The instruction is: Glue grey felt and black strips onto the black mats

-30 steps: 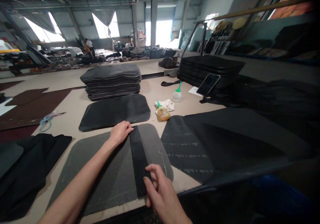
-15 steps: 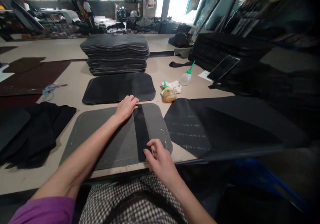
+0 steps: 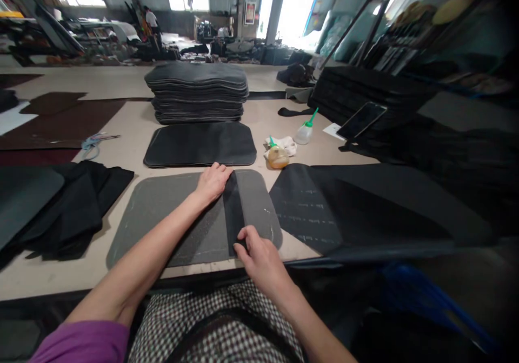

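Note:
A grey rounded panel [image 3: 174, 206] lies flat at the table's front edge. Across its right part runs a black strip [image 3: 234, 206], from the far edge to the near one. My left hand [image 3: 214, 182] is at the far end of this strip, fingers bent and together over its edge. At the near end, my right hand [image 3: 259, 252] has its thumb and forefinger curled in on the strip's right side, the other fingers tucked under. The fingertips' exact grip is partly hidden.
Behind the panel lie a black panel [image 3: 200, 144] and a tall stack of panels [image 3: 197, 92]. Two glue bottles [image 3: 278, 157] with green nozzles and a white cloth stand to the right. Black sheet material [image 3: 377, 206] covers the right side; black pieces [image 3: 87, 206] lie left.
The camera view has shifted slightly, so the scene sits lower and further right. Both hands stay at the strip's two ends; the left fingers have drawn closer together.

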Available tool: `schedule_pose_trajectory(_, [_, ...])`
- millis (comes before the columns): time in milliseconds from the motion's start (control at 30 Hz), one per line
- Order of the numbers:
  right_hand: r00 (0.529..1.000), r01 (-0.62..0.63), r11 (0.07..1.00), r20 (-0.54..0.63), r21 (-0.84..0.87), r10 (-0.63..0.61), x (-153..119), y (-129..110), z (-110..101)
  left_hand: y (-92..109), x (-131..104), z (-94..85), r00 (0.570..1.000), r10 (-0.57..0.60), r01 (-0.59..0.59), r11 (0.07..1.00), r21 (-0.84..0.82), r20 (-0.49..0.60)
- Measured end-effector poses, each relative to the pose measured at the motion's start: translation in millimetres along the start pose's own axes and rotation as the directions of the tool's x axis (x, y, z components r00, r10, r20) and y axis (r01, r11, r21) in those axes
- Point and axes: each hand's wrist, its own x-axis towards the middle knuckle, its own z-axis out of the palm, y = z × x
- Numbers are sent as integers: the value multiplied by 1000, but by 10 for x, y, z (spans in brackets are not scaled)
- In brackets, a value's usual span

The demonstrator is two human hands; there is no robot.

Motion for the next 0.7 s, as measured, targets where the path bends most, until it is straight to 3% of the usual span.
schedule_pose_trajectory(67, [999, 33, 988, 18, -150, -31, -24, -25, 0, 23, -52, -12, 999, -29, 29, 999, -44, -14])
schedule_pose_trajectory(167, [983, 161, 919, -28, -360, -183, -89, -12, 31, 37, -138, -10, 994, -101, 97, 990, -105, -37])
schedule_pose_trajectory(267, [919, 272, 801, -104, -534, -381, -109, 68, 70, -13, -186, 18, 985, -158, 143, 974, -176, -71])
schedule_pose_trajectory(367, [855, 382, 720, -74, -579, -513, -63, 155, 87, -100, -215, -25, 974, -179, 140, 958, -251, -142])
schedule_pose_trajectory(467, [826, 432, 686, -49, -585, -562, -12, 226, 83, -192, -345, -237, 950, -192, 113, 947, -301, -248])
schedule_pose_trajectory(567, [802, 462, 659, -37, -594, -596, 27, 306, 85, -371, -722, -583, 926, -193, 87, 945, -314, -323])
schedule_pose_trajectory(667, [782, 485, 650, -42, -585, -622, 57, 369, 98, -700, -1372, -925, 915, -218, 126, 953, -274, -339])
schedule_pose_trajectory(700, [781, 487, 653, -47, -580, -623, 62, 376, 104, -833, -1627, -1015, 917, -256, 198, 958, -207, -306])
